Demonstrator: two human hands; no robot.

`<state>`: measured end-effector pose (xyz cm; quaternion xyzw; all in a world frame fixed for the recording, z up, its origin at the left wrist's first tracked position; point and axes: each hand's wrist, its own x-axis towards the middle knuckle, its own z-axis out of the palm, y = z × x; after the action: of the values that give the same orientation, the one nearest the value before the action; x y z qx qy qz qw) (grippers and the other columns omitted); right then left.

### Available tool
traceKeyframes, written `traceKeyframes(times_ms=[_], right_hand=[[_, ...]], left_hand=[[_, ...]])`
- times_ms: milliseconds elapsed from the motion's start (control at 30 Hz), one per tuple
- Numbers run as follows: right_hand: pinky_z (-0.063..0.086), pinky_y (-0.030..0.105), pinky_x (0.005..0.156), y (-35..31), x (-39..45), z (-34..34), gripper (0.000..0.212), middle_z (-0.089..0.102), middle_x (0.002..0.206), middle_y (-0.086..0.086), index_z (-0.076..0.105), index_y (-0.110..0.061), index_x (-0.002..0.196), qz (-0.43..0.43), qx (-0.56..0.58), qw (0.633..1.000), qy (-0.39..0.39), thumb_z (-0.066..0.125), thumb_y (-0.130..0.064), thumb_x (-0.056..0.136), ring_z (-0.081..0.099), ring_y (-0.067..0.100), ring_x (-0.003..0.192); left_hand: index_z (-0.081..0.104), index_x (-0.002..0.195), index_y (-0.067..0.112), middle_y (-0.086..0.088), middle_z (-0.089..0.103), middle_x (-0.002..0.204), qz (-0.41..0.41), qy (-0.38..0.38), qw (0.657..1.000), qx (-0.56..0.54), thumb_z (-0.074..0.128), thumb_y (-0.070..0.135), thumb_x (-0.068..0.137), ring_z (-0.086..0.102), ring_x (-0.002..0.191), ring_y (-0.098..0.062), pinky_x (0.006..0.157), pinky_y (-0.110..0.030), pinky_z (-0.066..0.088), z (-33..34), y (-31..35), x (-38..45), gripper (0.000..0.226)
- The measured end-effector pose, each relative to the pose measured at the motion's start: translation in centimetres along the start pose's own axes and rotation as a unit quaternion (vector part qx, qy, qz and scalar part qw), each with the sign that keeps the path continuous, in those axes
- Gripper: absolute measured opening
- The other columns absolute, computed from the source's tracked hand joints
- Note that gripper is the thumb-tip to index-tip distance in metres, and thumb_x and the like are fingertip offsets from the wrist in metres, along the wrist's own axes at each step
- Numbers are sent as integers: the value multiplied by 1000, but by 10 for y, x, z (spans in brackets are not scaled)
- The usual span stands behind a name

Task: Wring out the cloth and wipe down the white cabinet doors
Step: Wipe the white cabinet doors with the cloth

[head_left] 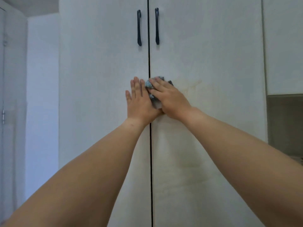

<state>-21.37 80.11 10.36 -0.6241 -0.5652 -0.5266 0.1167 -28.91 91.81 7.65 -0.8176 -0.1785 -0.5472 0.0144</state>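
Two tall white cabinet doors fill the view, the left door (pixel 101 79) and the right door (pixel 213 66), split by a dark vertical gap. My left hand (pixel 141 100) lies flat with straight fingers on the left door beside the gap. My right hand (pixel 168 99) presses a bunched blue-and-dark patterned cloth (pixel 150 84) against the right door just past the gap. Most of the cloth is hidden under that hand. The two hands touch at the thumbs. A faint yellowish smear (pixel 195 86) marks the right door beside the cloth.
Two black vertical handles, the left handle (pixel 139 27) and the right handle (pixel 157 26), sit above the hands on either side of the gap. A pale wall (pixel 42 95) and a door frame stand to the left. An open brown niche (pixel 285 125) lies under another cabinet at right.
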Motion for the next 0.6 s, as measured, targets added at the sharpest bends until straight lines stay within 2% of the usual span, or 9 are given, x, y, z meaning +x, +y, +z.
traceKeyframes(times_ms=[67,100,200,233,333,400,433,500,600], right_hand=[[21,37,120,9,1,-11,51,27,159,3,45,-18,145,-19,-19,999,-39,37,-17,95,22,20,148],[19,35,120,14,12,-17,54,22,161,0,41,-21,148,4,-26,999,-39,39,-9,95,17,17,149],[14,33,121,14,39,-26,62,16,163,1,38,-19,150,143,11,989,26,40,3,92,10,18,150],[13,33,122,6,40,-21,60,17,162,3,40,-17,148,157,32,986,44,42,2,92,10,20,150],[10,31,121,-16,6,5,48,24,160,7,48,-14,143,94,59,994,17,51,-14,95,17,24,149],[17,36,120,-2,-22,5,46,28,158,6,53,-16,140,43,23,999,-7,53,-19,93,22,25,148],[21,39,120,12,-35,1,45,30,158,6,55,-16,138,50,15,999,2,49,-18,93,25,27,146],[22,39,119,47,-65,-13,47,34,155,9,56,-13,136,148,-1,986,79,40,-14,91,28,29,145],[18,41,121,72,-83,-24,54,27,158,11,46,-12,144,370,-23,913,171,43,-2,92,21,29,147]], left_hand=[[-13,157,6,-12,-20,165,-3,-8,1000,2,55,92,59,-23,151,-25,124,-53,-5,1,-2,1,147],[-15,156,6,-13,-21,164,-2,-17,1000,17,56,93,59,-24,151,-26,124,-53,-6,-1,0,0,149],[-15,156,3,-16,-22,164,-7,-16,999,49,58,91,61,-24,151,-29,124,-51,-6,-5,2,-3,148],[-14,156,1,-17,-21,164,-9,-6,999,47,57,91,62,-23,151,-29,124,-50,-7,-4,3,-7,148],[-9,157,1,-17,-14,165,-11,10,1000,-14,61,84,63,-18,153,-28,125,-47,-5,1,5,-23,143],[-8,157,3,-17,-13,166,-13,12,999,-37,69,80,63,-16,153,-28,126,-46,-2,5,8,-28,143],[-9,157,4,-17,-14,165,-15,10,1000,-26,69,82,61,-17,153,-29,125,-45,-3,6,11,-29,147],[-11,157,5,-17,-18,164,-23,-9,1000,2,67,87,56,-20,152,-30,125,-45,-5,8,18,-29,152],[-11,157,5,-18,-18,164,-32,-18,999,12,66,89,54,-21,151,-32,125,-47,-3,8,19,-27,153]])
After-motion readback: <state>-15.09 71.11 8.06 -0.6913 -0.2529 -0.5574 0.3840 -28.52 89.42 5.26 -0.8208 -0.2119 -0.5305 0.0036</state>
